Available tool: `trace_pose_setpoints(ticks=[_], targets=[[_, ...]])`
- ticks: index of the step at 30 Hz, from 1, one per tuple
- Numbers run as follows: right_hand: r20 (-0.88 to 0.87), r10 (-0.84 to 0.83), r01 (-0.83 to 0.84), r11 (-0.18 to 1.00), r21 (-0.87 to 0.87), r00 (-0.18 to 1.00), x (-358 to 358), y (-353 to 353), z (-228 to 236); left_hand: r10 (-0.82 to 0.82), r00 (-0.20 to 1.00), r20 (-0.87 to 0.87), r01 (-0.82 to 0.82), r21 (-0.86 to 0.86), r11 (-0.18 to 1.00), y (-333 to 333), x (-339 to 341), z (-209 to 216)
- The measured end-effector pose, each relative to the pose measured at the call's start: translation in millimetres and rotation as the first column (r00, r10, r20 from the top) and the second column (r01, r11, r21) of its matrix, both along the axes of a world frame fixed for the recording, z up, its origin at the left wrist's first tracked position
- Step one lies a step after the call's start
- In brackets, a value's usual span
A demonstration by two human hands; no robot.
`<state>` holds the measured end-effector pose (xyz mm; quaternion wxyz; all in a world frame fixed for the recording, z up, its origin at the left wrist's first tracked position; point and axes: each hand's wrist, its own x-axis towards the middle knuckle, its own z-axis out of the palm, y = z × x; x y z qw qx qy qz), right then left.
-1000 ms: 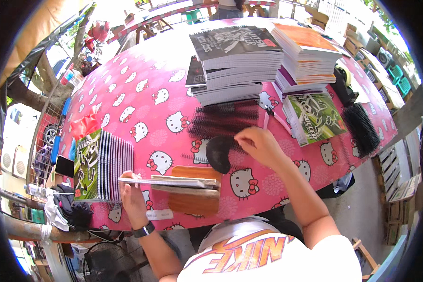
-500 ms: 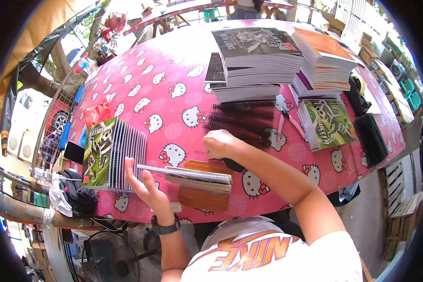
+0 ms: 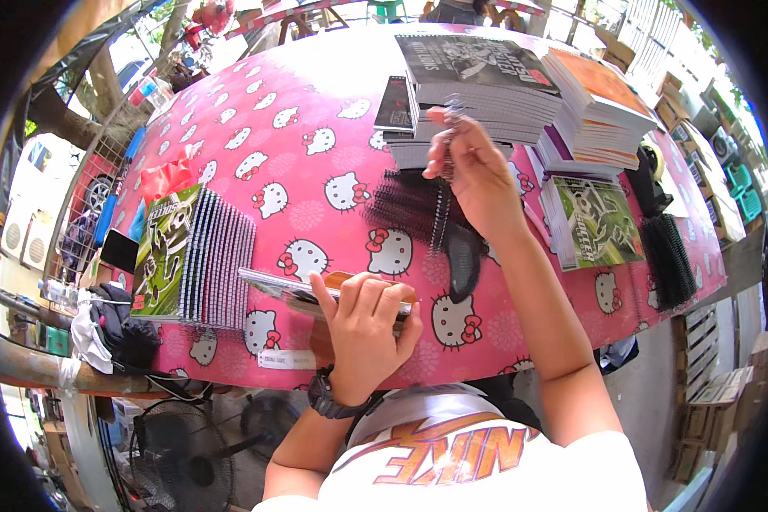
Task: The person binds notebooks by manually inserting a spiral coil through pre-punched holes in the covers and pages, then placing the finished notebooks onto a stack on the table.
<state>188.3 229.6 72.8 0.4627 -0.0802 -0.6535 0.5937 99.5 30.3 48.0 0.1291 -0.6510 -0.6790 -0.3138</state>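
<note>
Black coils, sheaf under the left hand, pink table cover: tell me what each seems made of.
The black coils look like matte plastic: slim loops with little shine, though coated wire is possible. The sheaf seems paper, finish unclear, judging by its thin, pale edge. The pink table cover looks like glossy vinyl or oilcloth, given the bright glare at its far end.

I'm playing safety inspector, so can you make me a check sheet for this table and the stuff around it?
Surface: pink table, cat-face print.
Job's things: book near the front edge; coil; black coils; green books, black books, orange books in stacks.
Clutter: red ribbon; black curved thing, can't tell what.
Fingers: left fingers grip the book; right fingers seem to hold the coil, blurred.
Cables: nothing clearly seen.
Surroundings: fan below; green chairs at right.
</note>
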Motion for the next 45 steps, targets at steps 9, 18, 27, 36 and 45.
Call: trace_pose_setpoints(ticks=[9,18,27,36,45], targets=[[0.405,0.047,-0.229,0.882,0.411,0.913,56,-72,27,-0.239,0.928,0.287,0.233,0.058,0.971,-11,-27,16],[0.466,0.074,-0.181,0.965,0.189,0.882,60,-104,-1,-0.288,0.929,0.234,0.261,0.142,0.955,-26,-27,5],[0.458,0.102,-0.251,0.927,0.277,0.883,55,-106,-3,-0.289,0.933,0.215,0.253,0.180,0.951,-35,-27,2],[0.490,0.109,-0.306,0.889,0.342,0.865,52,-102,-1,-0.306,0.931,0.201,0.271,0.183,0.945,-35,-28,2],[0.599,0.118,-0.377,0.866,0.328,0.792,60,-100,-5,-0.301,0.923,0.238,0.254,0.211,0.944,-21,-28,4]])
